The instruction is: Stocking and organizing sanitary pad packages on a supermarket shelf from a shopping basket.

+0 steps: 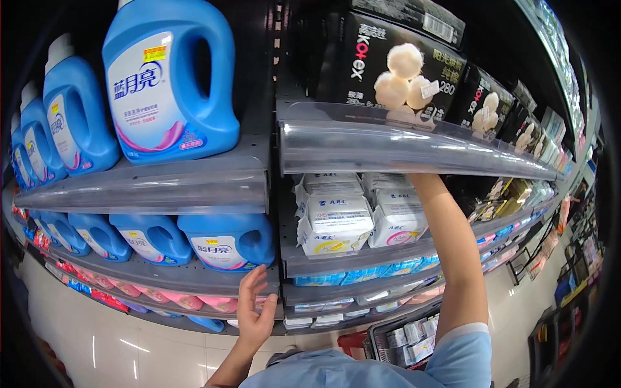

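My left hand (pixel 255 305) is raised with its fingers apart and holds nothing, just below a blue detergent bottle (pixel 225 242) on the second shelf. My right forearm reaches up to the shelf of white ABC pad packs (pixel 337 223); the hand itself is hidden behind the clear shelf guard (pixel 417 145) and the shelf above. What it touches cannot be seen. The white packs stand in stacks beside the forearm. Over them, black Kotex boxes (pixel 402 68) stand on the upper shelf. A large blue detergent bottle (pixel 170 82) stands at the upper left.
Lower shelves hold pink bottles (pixel 179 299) and blue packs (pixel 366 274). A dark basket (pixel 376 339) with white packs in it is at floor level, partly behind my right sleeve. Another row of goods is at the far right. The clear guards jut out along the shelf edges.
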Available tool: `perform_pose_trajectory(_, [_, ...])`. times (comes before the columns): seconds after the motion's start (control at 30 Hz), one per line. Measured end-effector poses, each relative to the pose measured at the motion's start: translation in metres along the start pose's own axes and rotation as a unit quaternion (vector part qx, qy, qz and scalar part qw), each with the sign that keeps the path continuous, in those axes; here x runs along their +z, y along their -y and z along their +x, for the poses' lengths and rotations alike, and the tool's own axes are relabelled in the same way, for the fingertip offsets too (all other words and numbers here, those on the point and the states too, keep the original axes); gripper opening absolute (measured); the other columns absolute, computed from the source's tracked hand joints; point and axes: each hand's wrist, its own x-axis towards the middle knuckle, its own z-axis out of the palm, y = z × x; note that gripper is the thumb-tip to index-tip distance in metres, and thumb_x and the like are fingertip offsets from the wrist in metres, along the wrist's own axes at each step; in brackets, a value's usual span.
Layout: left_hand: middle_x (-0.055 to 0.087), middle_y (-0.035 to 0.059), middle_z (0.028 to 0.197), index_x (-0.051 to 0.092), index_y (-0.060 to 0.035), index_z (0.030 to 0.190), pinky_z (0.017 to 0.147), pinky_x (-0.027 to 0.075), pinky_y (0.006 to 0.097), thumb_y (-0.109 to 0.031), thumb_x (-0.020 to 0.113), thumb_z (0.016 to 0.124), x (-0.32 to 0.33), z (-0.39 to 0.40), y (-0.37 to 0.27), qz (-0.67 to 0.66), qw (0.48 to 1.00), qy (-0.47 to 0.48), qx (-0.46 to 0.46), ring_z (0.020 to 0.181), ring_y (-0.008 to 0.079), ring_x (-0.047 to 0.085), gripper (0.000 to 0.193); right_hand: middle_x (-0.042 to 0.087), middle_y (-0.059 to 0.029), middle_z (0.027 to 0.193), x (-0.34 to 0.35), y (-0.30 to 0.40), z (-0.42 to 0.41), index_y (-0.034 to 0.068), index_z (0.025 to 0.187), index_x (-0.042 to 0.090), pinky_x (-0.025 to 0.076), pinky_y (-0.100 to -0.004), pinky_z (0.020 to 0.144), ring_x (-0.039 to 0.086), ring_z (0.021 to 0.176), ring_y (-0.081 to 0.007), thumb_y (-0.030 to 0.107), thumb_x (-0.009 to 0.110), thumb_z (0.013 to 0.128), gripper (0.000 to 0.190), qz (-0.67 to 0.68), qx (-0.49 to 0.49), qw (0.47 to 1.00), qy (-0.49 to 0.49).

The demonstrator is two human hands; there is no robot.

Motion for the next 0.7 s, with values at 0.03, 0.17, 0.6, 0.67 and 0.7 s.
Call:
perform_pose_trajectory(0.03, [0.039,0.0153,0.129,0.035,0.0001,0.128,0.094,0.035,0.0353,0.000,0.052,0.078,0.001,0.000,0.002,-0.014,1.000,-0.007,-0.008,0.116,0.0253,0.043,0.052,0.058,-0.0137,0.104,0.000,0.000,0.001,0.005,0.101,0.058,0.042,-0.0361,0.086,0.053,0.097,-0.0275,0.026,0.065,0.075,0.035,0.010,0.000,1.000,0.002])
perform_pose_trajectory(0.17, [0.039,0.0151,0.130,0.035,-0.0010,0.129,0.094,0.036,0.0347,-0.002,0.052,0.080,0.003,0.001,0.007,-0.031,0.999,-0.008,-0.027,0.116,0.0240,0.043,0.052,0.058,-0.0144,0.103,-0.003,0.003,0.002,0.004,0.100,0.058,0.042,-0.0368,0.085,0.053,0.097,-0.0285,0.026,0.064,0.075,0.034,0.053,0.008,0.999,0.012])
perform_pose_trajectory(0.6, [0.041,0.0140,0.128,0.036,0.0012,0.128,0.092,0.040,0.0354,-0.003,0.047,0.086,0.023,-0.006,0.021,-0.008,0.998,-0.018,-0.061,0.114,0.0235,0.043,0.044,0.055,-0.0226,0.101,-0.033,0.025,-0.054,-0.004,0.104,0.053,0.043,-0.0415,0.084,0.052,0.098,-0.0363,0.016,0.063,0.071,0.040,0.117,0.061,0.981,-0.141])
perform_pose_trajectory(0.67, [0.041,0.0140,0.129,0.036,0.0012,0.128,0.092,0.040,0.0353,-0.004,0.046,0.087,0.020,-0.011,0.021,-0.007,0.997,-0.013,-0.075,0.115,0.0238,0.043,0.043,0.053,-0.0160,0.111,-0.055,0.040,-0.096,0.003,0.113,0.053,0.044,-0.0331,0.082,0.053,0.100,-0.0275,0.011,0.063,0.075,0.040,0.154,0.079,0.963,-0.204])
perform_pose_trajectory(0.7, [0.040,0.0141,0.129,0.036,0.0012,0.128,0.092,0.040,0.0353,-0.005,0.046,0.087,0.021,-0.012,0.022,-0.001,0.997,-0.049,-0.065,0.116,0.0241,0.042,0.043,0.052,-0.0136,0.114,-0.065,0.043,-0.121,0.003,0.114,0.052,0.045,-0.0315,0.082,0.053,0.102,-0.0254,0.007,0.062,0.076,0.040,0.175,0.101,0.958,-0.205])
